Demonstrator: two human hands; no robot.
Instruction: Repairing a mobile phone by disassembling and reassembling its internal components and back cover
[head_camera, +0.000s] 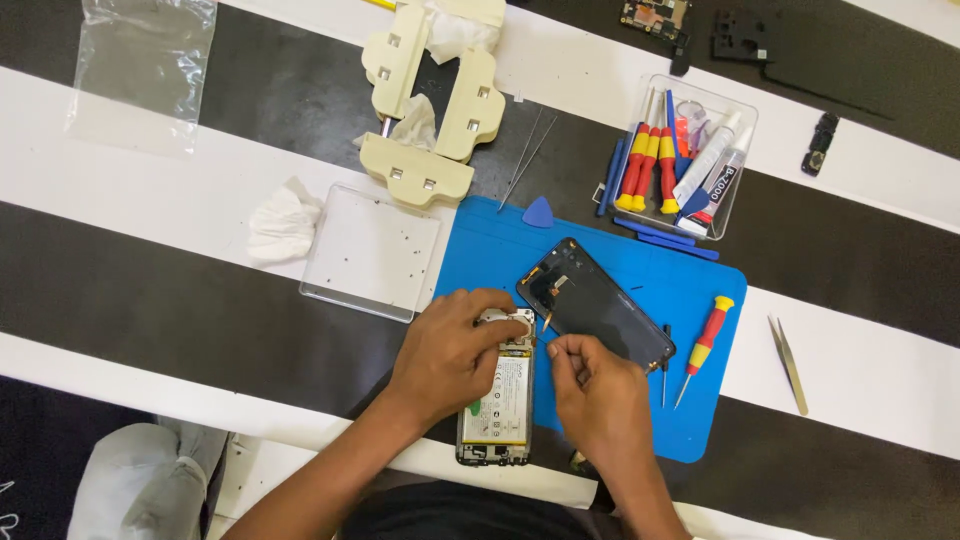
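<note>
So, from the head cam, the left hand (450, 352) was clamped over the top of the opened phone (497, 405), which lay at the blue mat's (600, 250) left edge on the striped surface (150, 300). The right hand (590, 385) had a closed pinch grip on something too small to make out, right beside the dark back cover (600, 300). A red-yellow screwdriver (705, 345) lay nearby.
</note>
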